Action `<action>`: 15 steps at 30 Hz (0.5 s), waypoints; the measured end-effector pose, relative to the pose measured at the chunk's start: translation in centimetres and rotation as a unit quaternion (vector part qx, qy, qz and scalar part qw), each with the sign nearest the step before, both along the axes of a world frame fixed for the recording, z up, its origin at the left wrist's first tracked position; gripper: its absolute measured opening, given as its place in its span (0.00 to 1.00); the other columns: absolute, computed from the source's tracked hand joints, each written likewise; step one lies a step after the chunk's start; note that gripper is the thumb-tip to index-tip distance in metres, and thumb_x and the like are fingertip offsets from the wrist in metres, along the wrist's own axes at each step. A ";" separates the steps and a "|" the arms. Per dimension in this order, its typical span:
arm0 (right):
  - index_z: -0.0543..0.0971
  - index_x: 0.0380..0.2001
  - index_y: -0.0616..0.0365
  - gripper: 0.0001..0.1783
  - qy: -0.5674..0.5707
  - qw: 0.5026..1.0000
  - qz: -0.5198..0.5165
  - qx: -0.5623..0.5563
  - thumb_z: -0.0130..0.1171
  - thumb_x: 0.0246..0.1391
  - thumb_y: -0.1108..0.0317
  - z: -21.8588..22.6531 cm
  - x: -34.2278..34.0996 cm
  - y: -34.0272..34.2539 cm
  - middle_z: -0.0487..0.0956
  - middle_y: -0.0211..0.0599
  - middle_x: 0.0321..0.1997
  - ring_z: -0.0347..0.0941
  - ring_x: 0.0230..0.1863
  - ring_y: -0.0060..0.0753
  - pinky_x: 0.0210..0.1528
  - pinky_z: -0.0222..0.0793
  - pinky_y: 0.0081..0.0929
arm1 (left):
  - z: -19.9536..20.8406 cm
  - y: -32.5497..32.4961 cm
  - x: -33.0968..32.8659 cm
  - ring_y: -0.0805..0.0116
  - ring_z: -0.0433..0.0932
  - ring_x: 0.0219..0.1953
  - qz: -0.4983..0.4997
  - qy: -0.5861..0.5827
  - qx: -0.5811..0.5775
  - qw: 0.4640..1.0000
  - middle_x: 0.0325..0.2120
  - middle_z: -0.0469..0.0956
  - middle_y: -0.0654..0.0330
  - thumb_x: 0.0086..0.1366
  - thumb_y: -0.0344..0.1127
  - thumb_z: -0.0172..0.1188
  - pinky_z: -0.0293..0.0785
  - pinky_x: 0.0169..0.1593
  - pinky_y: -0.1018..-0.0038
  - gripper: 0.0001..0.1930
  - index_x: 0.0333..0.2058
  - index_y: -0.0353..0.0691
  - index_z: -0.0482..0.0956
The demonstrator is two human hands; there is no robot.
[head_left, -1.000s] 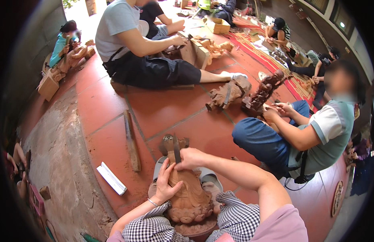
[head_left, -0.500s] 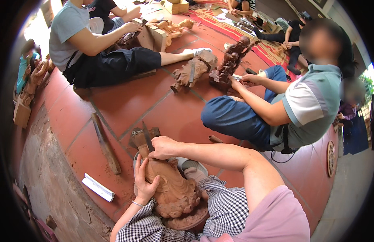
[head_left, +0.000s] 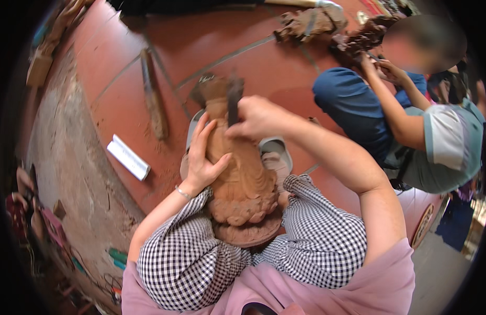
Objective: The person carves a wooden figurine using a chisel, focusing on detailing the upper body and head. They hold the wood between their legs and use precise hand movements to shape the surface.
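Note:
A carved wooden statue [head_left: 237,173] of a robed figure on a petalled base stands between my knees, its narrow top pointing away from me. My left hand [head_left: 205,160] lies against its left side, fingers stretched out and thumb spread. My right hand [head_left: 253,118] is closed around a dark, flat, tapering tool [head_left: 234,97], held upright against the right side of the statue's neck. Motion blurs the tool, so whether it is a file or a blade is unclear. My fingers hide its lower end.
To the left on the red tiles lie a long wooden-handled tool [head_left: 155,100] and a folded white strip [head_left: 128,157]. At the right a person in blue jeans [head_left: 353,105] works on a dark carving [head_left: 361,44]. Another carving [head_left: 311,23] lies beyond.
The view has tilted down, so the statue and my lap sit higher in the picture. My right hand still holds the dark tool at the neck, now blurred by motion. My left hand stays on the statue.

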State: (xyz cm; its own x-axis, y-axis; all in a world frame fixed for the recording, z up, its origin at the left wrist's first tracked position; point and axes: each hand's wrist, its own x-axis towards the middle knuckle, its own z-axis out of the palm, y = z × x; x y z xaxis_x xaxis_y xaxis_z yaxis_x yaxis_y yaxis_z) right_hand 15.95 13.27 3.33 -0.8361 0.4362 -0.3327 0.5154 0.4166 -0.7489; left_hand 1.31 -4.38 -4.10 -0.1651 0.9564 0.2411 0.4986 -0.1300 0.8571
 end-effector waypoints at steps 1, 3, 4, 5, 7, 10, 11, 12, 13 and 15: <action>0.84 0.33 0.64 0.20 -0.075 0.996 0.008 -0.057 0.69 0.46 0.56 1.4 -0.8 0.8 0.83 0.50 0.29 0.82 0.34 0.40 0.38 0.78 0.36 | 0.2 -0.6 -0.4 0.49 0.53 0.72 -0.001 -0.004 -0.001 1.000 0.70 0.53 0.44 0.55 0.40 0.68 0.52 0.71 0.59 0.40 0.65 0.33 0.63; 0.82 0.32 0.65 0.14 0.003 0.971 -0.114 -0.208 0.65 0.54 0.62 -1.7 0.1 1.4 0.83 0.43 0.31 0.82 0.34 0.29 0.35 0.79 0.28 | 0.3 -0.3 0.0 0.48 0.54 0.72 0.004 -0.015 0.010 1.000 0.70 0.54 0.44 0.55 0.41 0.68 0.52 0.71 0.57 0.39 0.64 0.34 0.64; 0.80 0.35 0.63 0.14 0.014 0.959 -0.129 -0.254 0.63 0.58 0.61 -1.7 0.4 1.4 0.83 0.39 0.34 0.81 0.35 0.28 0.37 0.80 0.27 | 0.3 -0.2 0.0 0.48 0.54 0.72 0.005 -0.021 0.015 1.000 0.70 0.54 0.44 0.55 0.41 0.68 0.52 0.71 0.57 0.39 0.64 0.34 0.65; 0.77 0.37 0.61 0.13 0.024 0.943 -0.145 -0.300 0.61 0.62 0.60 -1.5 0.6 1.5 0.82 0.35 0.37 0.81 0.37 0.27 0.38 0.81 0.26 | 0.3 -0.2 0.0 0.46 0.55 0.71 0.009 0.013 0.033 0.999 0.69 0.56 0.44 0.55 0.42 0.68 0.53 0.71 0.56 0.38 0.63 0.35 0.66; 0.77 0.35 0.61 0.14 0.066 0.932 -0.185 -0.306 0.61 0.62 0.58 -1.6 1.5 1.1 0.82 0.35 0.35 0.81 0.37 0.25 0.38 0.81 0.25 | 0.4 -0.3 -0.2 0.44 0.58 0.69 0.014 0.080 0.068 0.994 0.67 0.60 0.43 0.55 0.44 0.69 0.55 0.70 0.53 0.36 0.61 0.37 0.70; 0.76 0.34 0.61 0.14 0.095 0.941 -0.214 -0.245 0.63 0.61 0.60 -1.9 2.8 1.0 0.81 0.34 0.33 0.81 0.37 0.25 0.36 0.81 0.24 | 1.6 -0.2 -0.7 0.43 0.60 0.68 -0.100 0.234 0.099 0.962 0.65 0.61 0.45 0.57 0.45 0.66 0.55 0.69 0.52 0.33 0.60 0.38 0.72; 0.76 0.33 0.61 0.13 0.107 0.937 -0.216 -0.252 0.64 0.60 0.61 -1.9 3.2 0.9 0.81 0.34 0.32 0.81 0.37 0.25 0.36 0.81 0.23 | 1.3 -0.1 -0.8 0.42 0.60 0.67 -0.084 0.220 0.085 0.968 0.65 0.61 0.45 0.58 0.46 0.65 0.55 0.69 0.52 0.33 0.60 0.38 0.72; 0.76 0.33 0.61 0.12 0.118 0.933 -0.218 -0.260 0.64 0.60 0.63 -1.9 3.6 0.7 0.80 0.34 0.32 0.81 0.36 0.24 0.35 0.81 0.23 | 1.0 0.0 -0.9 0.42 0.60 0.67 -0.067 0.205 0.070 0.974 0.65 0.61 0.46 0.58 0.47 0.64 0.55 0.69 0.52 0.33 0.60 0.38 0.72; 0.76 0.33 0.61 0.11 0.128 0.930 -0.220 -0.266 0.65 0.59 0.65 -1.8 3.8 0.6 0.80 0.34 0.31 0.81 0.36 0.24 0.35 0.81 0.23 | 0.7 0.2 -0.8 0.42 0.60 0.67 -0.051 0.190 0.056 0.979 0.65 0.61 0.46 0.59 0.47 0.63 0.55 0.69 0.52 0.33 0.60 0.39 0.71; 0.75 0.32 0.61 0.09 0.122 0.925 -0.229 -0.279 0.64 0.58 0.69 -1.3 4.1 -0.3 0.80 0.38 0.36 0.81 0.36 0.25 0.37 0.81 0.23 | -0.7 -0.1 -0.6 0.41 0.58 0.68 0.011 0.110 0.009 0.994 0.66 0.59 0.41 0.62 0.52 0.61 0.53 0.70 0.53 0.37 0.64 0.36 0.65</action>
